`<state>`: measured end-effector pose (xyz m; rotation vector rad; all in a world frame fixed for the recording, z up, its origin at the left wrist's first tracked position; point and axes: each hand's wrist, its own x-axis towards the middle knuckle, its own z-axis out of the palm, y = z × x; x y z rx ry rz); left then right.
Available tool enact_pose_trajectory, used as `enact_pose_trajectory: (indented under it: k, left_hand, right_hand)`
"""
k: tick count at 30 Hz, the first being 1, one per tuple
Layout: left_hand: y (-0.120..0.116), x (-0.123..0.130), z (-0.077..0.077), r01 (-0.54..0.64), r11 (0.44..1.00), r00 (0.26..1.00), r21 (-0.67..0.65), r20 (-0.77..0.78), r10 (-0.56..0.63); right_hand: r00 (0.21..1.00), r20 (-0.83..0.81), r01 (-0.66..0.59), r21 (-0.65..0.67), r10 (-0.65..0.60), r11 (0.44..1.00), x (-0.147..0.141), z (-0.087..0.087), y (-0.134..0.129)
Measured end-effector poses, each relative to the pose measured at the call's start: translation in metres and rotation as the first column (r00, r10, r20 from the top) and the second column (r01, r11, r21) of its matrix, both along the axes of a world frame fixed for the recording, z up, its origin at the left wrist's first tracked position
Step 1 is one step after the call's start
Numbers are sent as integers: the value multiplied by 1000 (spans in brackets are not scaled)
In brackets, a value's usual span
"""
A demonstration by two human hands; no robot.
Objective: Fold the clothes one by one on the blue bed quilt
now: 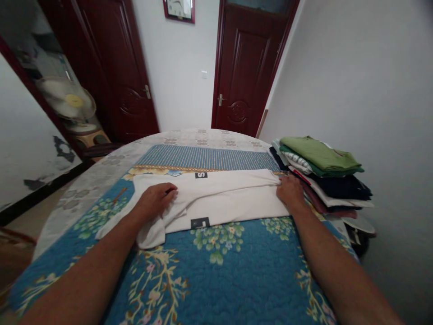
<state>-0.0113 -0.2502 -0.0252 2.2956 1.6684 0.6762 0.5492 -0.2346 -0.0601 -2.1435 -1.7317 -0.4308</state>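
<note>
A white garment (pixel 237 201) with black printed patches lies lengthwise across a blue floral quilted cloth (pixel 230 271), one long edge folded over its middle. At its left part, near the sleeve, my left hand (pixel 157 198) is closed with its fingers curled on the fabric. My right hand (pixel 290 192) pinches the garment's right end, by the far corner. A sleeve hangs out toward me beside my left wrist.
A stack of folded clothes (pixel 321 158), green on top, stands at the table's right edge by the wall. Under the quilt is a patterned tablecloth (pixel 81 194). A fan (pixel 72 100) and doors (pixel 245 67) are beyond the table.
</note>
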Motion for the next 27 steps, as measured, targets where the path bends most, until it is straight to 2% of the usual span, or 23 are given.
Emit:
enact_pose_trajectory:
  k: [3,4,6,9,11,13,16,19,24,27]
  left_hand:
    - [-2,-13,5,-108,994,994,5,28,108]
    - [-2,-18,4,-115,993,993,0,31,114]
    - [-1,-24,1,-64,998,997,-19,30,65]
    - [-1,-31,2,22,998,1000,-53,14,-22]
    - [-6,-36,10,21,995,1000,-97,0,-21]
    - [-15,-42,23,12,986,1000,-165,-12,-14]
    - [-40,-48,37,79,956,997,-281,32,-73]
    - [-75,-44,34,107,938,994,-331,51,-95]
    - [-131,-17,10,-62,983,991,-175,-130,40]
    - [-153,1,3,25,998,996,-58,-87,-30]
  right_hand:
    - [993,31,-119,147,115,982,-11,0,-4]
    - [983,33,-182,143,179,973,-15,-2,-4]
    - [963,23,-271,42,270,962,-24,-9,-5]
    - [976,-4,-215,-153,217,965,-31,-22,-5]
    - [991,2,-131,-184,133,974,-31,-29,-5]
    - [996,11,-84,-162,87,983,-28,-33,-5]
    - [997,16,-75,-129,78,989,-23,-36,-4]
    - [995,16,-92,-112,94,989,-19,-40,-2]
    - [995,10,-93,-102,95,990,-15,-44,1]
    - [995,24,-91,-71,93,993,-17,-42,0]
